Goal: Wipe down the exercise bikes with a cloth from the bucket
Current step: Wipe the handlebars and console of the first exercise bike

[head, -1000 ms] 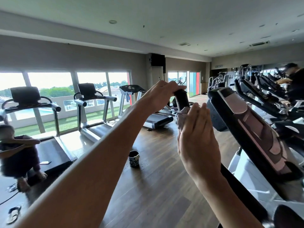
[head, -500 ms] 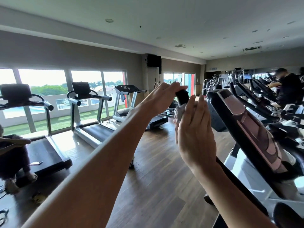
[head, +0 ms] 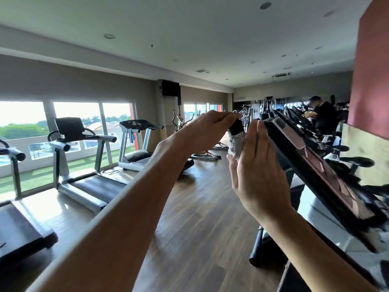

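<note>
Near the centre of the frame, slightly right, the left hand (head: 207, 128) reaches in from the lower left and grips the top of a black handlebar grip (head: 235, 127), its fingers curled over the end. Just below that hand, a pale cloth (head: 236, 144) is wrapped against the grip. The right hand (head: 255, 163) rises from the lower right with its back toward the camera; its fingers are straight and pressed together, and the palm lies flat against the cloth, holding it to the grip. Whether the thumb hooks round the cloth cannot be told.

To the right of the hands, the black console (head: 311, 165) of the exercise bike (head: 328, 199) slopes from centre frame down toward the lower right edge, touching or nearly touching the right hand's fingertips. Further bikes recede along the right side, where a person in dark clothing (head: 324, 116) stands in the upper right. Treadmills (head: 88, 165) line the windows on the left. A wooden floor (head: 195, 228) fills the lower middle. The bucket is not visible in the frame.
</note>
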Available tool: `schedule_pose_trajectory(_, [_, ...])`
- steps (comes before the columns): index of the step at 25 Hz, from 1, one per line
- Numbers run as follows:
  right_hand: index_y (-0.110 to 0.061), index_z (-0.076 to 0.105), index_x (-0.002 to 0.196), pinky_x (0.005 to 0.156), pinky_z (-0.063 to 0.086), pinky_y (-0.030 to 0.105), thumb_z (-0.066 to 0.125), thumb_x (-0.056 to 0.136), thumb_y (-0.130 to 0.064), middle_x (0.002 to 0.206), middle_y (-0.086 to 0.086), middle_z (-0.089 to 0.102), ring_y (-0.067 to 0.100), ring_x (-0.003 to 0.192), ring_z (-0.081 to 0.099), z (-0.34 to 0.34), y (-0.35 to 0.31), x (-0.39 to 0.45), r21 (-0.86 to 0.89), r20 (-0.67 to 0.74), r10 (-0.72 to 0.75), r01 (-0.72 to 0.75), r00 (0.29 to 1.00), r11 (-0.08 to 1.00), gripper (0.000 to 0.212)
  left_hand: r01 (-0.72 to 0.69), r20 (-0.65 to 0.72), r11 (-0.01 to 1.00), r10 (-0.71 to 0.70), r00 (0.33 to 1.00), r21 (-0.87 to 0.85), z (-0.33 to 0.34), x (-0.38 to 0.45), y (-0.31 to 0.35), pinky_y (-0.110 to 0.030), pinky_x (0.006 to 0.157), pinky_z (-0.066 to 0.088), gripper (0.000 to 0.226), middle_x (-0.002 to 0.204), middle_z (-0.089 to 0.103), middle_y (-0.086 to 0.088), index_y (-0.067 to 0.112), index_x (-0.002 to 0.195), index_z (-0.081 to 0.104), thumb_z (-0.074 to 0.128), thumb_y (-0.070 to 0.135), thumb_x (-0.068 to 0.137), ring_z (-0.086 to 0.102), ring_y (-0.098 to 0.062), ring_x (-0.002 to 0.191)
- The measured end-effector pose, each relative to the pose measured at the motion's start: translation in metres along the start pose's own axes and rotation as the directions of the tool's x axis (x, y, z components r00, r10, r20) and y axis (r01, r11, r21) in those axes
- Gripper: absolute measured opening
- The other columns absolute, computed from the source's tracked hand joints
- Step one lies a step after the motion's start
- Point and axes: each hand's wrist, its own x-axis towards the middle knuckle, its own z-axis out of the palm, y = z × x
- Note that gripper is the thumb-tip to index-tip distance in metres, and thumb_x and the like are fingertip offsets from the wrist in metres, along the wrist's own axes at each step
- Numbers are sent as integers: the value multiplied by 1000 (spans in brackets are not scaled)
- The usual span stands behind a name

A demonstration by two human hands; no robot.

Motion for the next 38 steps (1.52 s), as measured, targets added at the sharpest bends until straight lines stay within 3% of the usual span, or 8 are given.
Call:
schedule_pose_trajectory(2, [11,21,153,119,36,45,39,106,-28,152,35,35,42,141,41,3,-6,14,21,-22,10,-10,1000,1000,64,-65,42,995,68,997,-70,-4,10,-7,-36,94,52,47,103,78,1,27,129,70,40,46,99,70,-23,97])
schedule_pose_trajectory(5, [9,19,155,118,37,45,36,106,-27,155,33,32,40,143,38,4,2,-7,-17,-14,-22,21,1000,1000,63,-120,68,980,132,989,-158,-4,22,-18,-38,77,39,41,111,69,-30,28,114,76,45,44,94,51,-25,83])
schedule_pose_trajectory(12, [-3,10,160,125,21,40,29,106,-49,167,18,16,26,155,18,-9,9,-17,56,63,-66,63,996,996,74,-328,20,885,354,935,-331,10,39,-36,-47,101,52,40,114,76,-9,5,120,73,47,30,101,72,-27,104])
schedule_pose_trajectory(16, [-15,10,162,125,23,40,26,107,-47,170,1,12,14,156,13,-11,13,-21,179,25,-92,86,995,980,66,-493,-95,738,511,855,-461,19,49,-48,-20,86,54,32,109,76,-12,-2,119,72,52,15,101,73,-7,94])
schedule_pose_trajectory(19, [-19,2,162,122,24,27,31,102,-52,171,-1,2,6,155,6,-10,8,-23,108,5,-11,11,1000,994,75,-558,-132,636,589,797,-533,20,60,-53,-42,88,60,24,99,78,-14,0,106,77,58,13,100,75,-28,93])
schedule_pose_trajectory(24, [-16,11,162,115,26,13,29,103,-53,169,6,15,16,154,21,4,-14,-31,-193,-134,42,-67,990,979,72,-646,-105,422,782,615,-636,19,77,-69,-31,87,58,26,104,76,-18,-10,113,71,54,8,104,76,-20,94])
schedule_pose_trajectory(30, [-16,37,154,117,34,54,57,102,-35,161,18,32,39,149,30,43,-34,-47,-775,-283,-247,-70,927,628,59,-648,-199,145,882,427,-748,35,105,-77,-28,90,59,25,96,80,-3,2,105,77,56,15,105,76,-12,94])
schedule_pose_trajectory(38, [-13,30,158,123,20,53,55,100,-35,166,10,24,36,154,17,66,-48,-14,-925,-332,-258,-260,907,277,67,-432,-311,-198,927,209,-880,59,124,-80,-18,85,55,33,98,78,-7,-8,115,70,46,12,108,75,-11,93])
